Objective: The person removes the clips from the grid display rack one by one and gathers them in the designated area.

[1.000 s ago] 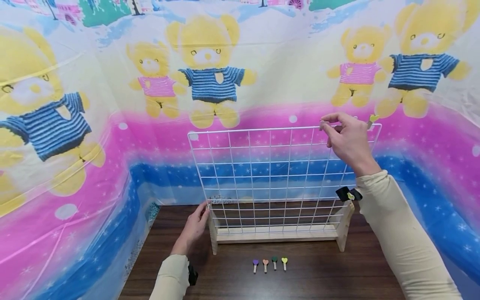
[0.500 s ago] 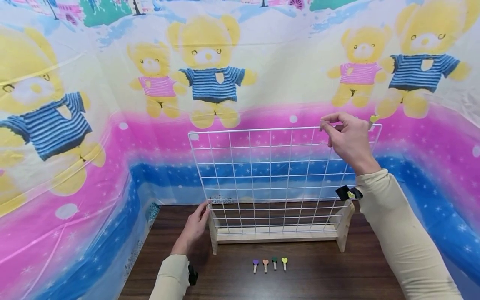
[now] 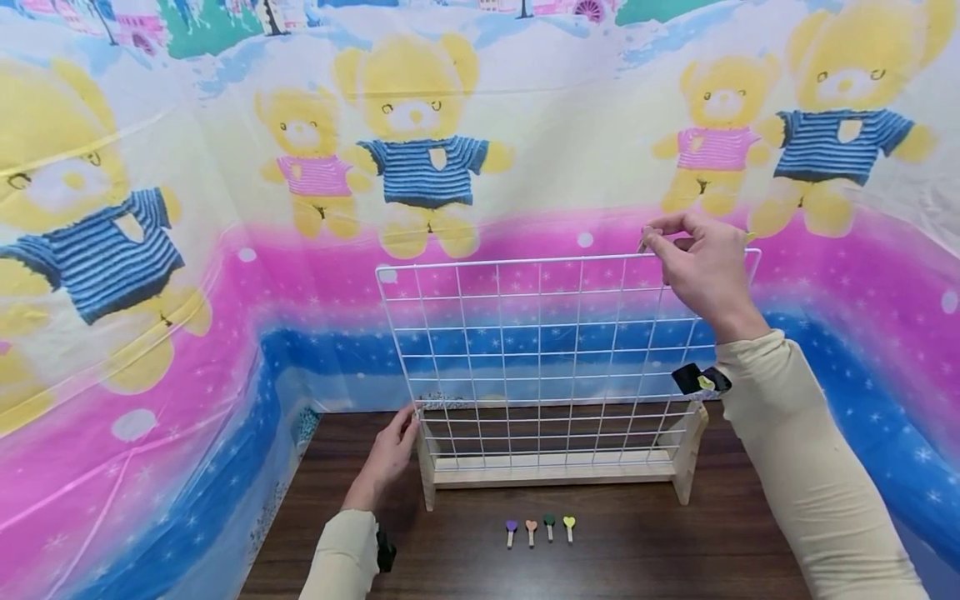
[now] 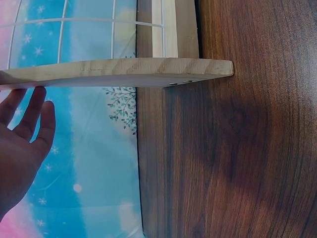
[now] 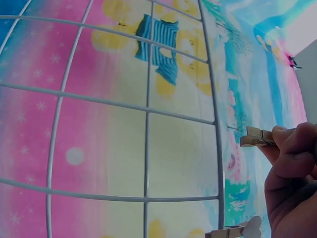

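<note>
My right hand [image 3: 705,267] pinches a small wooden clothespin [image 5: 257,137] just above the top wire of a white wire grid [image 3: 540,354], near its right end. In the right wrist view a gap shows between clothespin and wire. A second clothespin [image 5: 230,231] with a heart is clipped on that wire; in the head view my hand mostly hides its yellow heart [image 3: 751,238]. With fairly straight fingers, my left hand [image 3: 392,450] touches the left wooden side [image 4: 148,67] of the grid's stand. Its thumb is hard to make out.
In front of the stand, several heart clothespins lie in a row on the dark wooden table [image 3: 637,550]: purple [image 3: 511,532], orange [image 3: 531,532], green [image 3: 549,527] and yellow [image 3: 569,528]. A bear-print cloth [image 3: 562,167] hangs behind and along both sides.
My right hand has risen slightly from the grid's top wire, lifting the pinched clothespin and covering more of the yellow heart. My left hand stays at the stand.
</note>
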`<action>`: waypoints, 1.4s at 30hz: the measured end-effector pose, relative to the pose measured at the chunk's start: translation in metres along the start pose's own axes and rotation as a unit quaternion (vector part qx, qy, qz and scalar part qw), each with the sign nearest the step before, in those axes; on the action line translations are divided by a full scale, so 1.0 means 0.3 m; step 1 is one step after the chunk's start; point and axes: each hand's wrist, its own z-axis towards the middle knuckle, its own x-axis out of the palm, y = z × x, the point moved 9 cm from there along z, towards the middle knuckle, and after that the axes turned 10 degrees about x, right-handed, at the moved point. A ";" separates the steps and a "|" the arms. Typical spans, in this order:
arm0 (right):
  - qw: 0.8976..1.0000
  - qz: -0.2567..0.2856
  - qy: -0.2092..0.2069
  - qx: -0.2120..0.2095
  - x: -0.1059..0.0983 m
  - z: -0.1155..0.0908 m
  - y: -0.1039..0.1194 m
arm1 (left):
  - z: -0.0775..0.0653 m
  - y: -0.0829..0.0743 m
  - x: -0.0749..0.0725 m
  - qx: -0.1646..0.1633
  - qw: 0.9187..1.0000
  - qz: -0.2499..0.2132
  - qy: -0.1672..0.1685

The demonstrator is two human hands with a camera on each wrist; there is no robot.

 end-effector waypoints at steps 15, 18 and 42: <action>0.997 -0.039 0.067 -0.029 0.043 -0.104 -0.042 | 0.002 0.000 -0.004 0.008 1.000 -0.004 -0.004; 0.995 -0.038 0.080 -0.046 0.055 -0.137 -0.063 | 0.000 0.003 -0.003 0.003 1.000 -0.004 -0.001; 0.977 -0.104 0.147 -0.114 0.228 -0.400 -0.300 | 0.001 -0.004 -0.003 0.008 1.000 0.002 -0.002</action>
